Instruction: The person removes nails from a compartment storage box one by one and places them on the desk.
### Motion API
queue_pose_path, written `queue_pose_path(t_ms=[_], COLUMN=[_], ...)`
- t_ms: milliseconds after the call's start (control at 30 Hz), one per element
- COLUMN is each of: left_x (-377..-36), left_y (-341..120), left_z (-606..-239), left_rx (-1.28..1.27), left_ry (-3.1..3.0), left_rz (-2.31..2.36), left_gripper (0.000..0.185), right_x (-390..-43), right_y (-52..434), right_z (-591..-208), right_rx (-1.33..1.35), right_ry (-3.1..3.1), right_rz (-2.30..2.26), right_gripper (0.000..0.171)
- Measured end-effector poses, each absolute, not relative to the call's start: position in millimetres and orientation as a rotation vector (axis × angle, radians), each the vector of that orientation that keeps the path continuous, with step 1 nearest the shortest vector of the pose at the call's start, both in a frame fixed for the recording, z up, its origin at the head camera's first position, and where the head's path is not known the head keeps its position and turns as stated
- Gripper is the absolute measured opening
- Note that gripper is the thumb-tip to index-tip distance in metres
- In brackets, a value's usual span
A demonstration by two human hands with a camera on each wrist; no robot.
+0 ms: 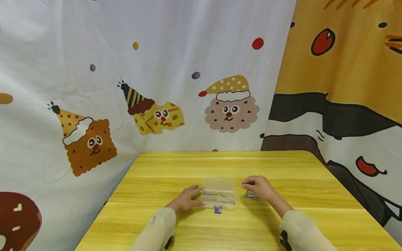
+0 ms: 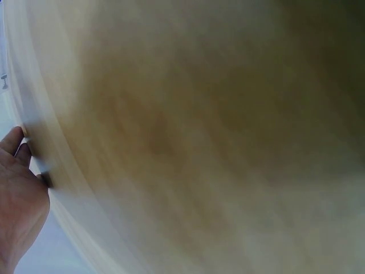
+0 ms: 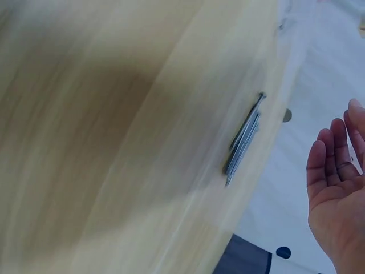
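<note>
A clear plastic box (image 1: 218,185) lies on the table with its lid folded back and a blue-and-white latch (image 1: 217,210) at its front. Thin metal pieces lie inside. My left hand (image 1: 187,199) touches the box's left side, thumb toward the front and fingers farther back; the left wrist view catches only part of this hand (image 2: 20,200). To the right of the box is a small pile of metal nails (image 3: 244,140). Above the nails hovers my right hand (image 1: 261,188), fingers loosely bent, apart from the pile. No object shows in this hand (image 3: 339,188).
The box and nails lie on a yellow wood-grain table (image 1: 201,230). Behind it hangs a white curtain (image 1: 176,31) printed with cartoon biscuits and cheese. An orange printed panel (image 1: 355,69) continues at the right.
</note>
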State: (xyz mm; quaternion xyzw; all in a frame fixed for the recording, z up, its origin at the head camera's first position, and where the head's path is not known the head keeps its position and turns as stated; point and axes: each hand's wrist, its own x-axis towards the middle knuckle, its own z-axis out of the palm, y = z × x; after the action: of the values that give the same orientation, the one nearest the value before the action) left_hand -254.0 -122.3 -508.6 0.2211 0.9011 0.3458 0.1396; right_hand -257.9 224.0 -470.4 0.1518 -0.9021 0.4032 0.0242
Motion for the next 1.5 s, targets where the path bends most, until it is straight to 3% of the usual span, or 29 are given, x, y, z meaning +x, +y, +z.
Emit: queue_pose_path(t_ms=[500, 767, 1500], left_x=[-254, -253, -257], left_y=[-122, -121, -121], left_z=[-509, -506, -508], left_rx=[0.603, 0.603, 0.613], left_ry=[2.578, 2.575, 2.594], left_rz=[1.037, 1.033, 1.015], left_gripper=[0.072, 0.073, 0.072], right_x=[-264, -263, -270], right_y=[168, 152, 124], right_z=[-489, -502, -515], right_rx=[0.246, 0.231, 0.461], right_ry=[-2.667, -2.663, -2.675], right_rz=[1.542, 1.490, 1.368], right_gripper=[0.016, 0.007, 0.003])
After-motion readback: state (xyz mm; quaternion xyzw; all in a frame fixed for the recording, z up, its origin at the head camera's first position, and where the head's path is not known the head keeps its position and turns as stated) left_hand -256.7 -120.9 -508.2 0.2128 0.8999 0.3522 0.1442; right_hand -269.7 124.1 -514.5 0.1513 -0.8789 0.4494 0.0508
